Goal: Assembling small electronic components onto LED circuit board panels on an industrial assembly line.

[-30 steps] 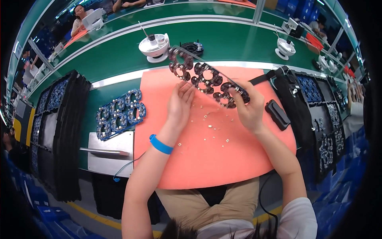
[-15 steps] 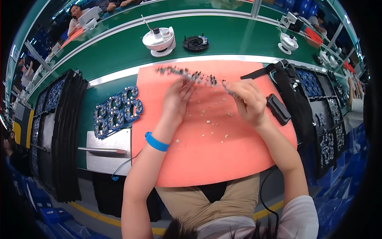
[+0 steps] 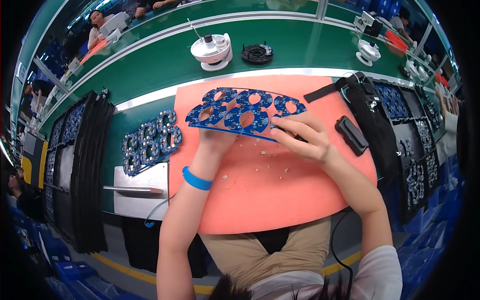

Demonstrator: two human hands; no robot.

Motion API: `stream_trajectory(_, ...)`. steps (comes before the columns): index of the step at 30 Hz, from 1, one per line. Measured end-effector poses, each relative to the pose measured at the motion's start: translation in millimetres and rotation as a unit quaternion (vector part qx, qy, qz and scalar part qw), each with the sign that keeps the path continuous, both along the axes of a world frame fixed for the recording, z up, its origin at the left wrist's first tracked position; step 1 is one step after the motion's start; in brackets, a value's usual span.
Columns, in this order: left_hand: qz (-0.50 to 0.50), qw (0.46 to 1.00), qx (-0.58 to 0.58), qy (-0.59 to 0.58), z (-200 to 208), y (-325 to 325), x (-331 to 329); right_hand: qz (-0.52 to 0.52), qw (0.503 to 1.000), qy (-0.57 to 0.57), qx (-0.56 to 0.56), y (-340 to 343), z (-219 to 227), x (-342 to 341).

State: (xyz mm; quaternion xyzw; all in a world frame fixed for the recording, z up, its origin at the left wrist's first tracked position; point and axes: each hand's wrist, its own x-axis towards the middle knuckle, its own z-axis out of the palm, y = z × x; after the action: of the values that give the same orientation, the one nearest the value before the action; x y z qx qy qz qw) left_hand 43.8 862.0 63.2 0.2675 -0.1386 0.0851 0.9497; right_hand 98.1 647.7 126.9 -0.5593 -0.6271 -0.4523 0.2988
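A blue circuit board panel (image 3: 233, 119), made up of several ring-shaped boards joined together, is held tilted above the salmon-coloured mat (image 3: 260, 205). My left hand (image 3: 218, 142) grips it from below, its fingers mostly hidden behind the panel. At the panel's right end, the fingers of my right hand (image 3: 306, 136) close on its edge. A dark slim object shows between those fingers, too little visible to name. Small pale square pieces (image 3: 263, 152) lie scattered on the mat underneath. A second circuit board panel (image 3: 150, 142) rests left of the mat.
A metal plate with a bar (image 3: 137, 189) sits at the left. Stacked black trays (image 3: 85, 170) stand beyond it; more trays (image 3: 400, 115) are at the right. A black case (image 3: 351, 136) lies on the mat's right edge. White device (image 3: 211, 51) and black ring (image 3: 257, 54) stand behind.
The panel has been turned from nearly edge-on to show its blue face. My left hand has moved beneath it, and my right hand has come slightly lower, at its right end.
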Motion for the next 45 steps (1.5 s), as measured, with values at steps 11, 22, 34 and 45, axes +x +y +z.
stream_trajectory(11,0.369,0.590,0.710,-0.109,30.4,-0.7,-11.8,0.019,1.000,-0.003,-0.022,-0.7,7.1,-13.1)
stream_trajectory(22,0.058,0.981,0.048,0.179,47.0,-17.0,-6.7,0.086,0.716,0.666,0.190,-5.9,12.1,8.9)
stream_trajectory(34,0.036,0.996,-0.040,0.076,57.8,-27.2,-10.2,0.211,0.523,0.812,0.151,-6.6,2.1,13.4)
stream_trajectory(45,0.015,0.995,-0.039,0.089,56.7,-23.3,-9.9,0.183,0.562,0.797,0.129,-6.0,-7.1,18.0)
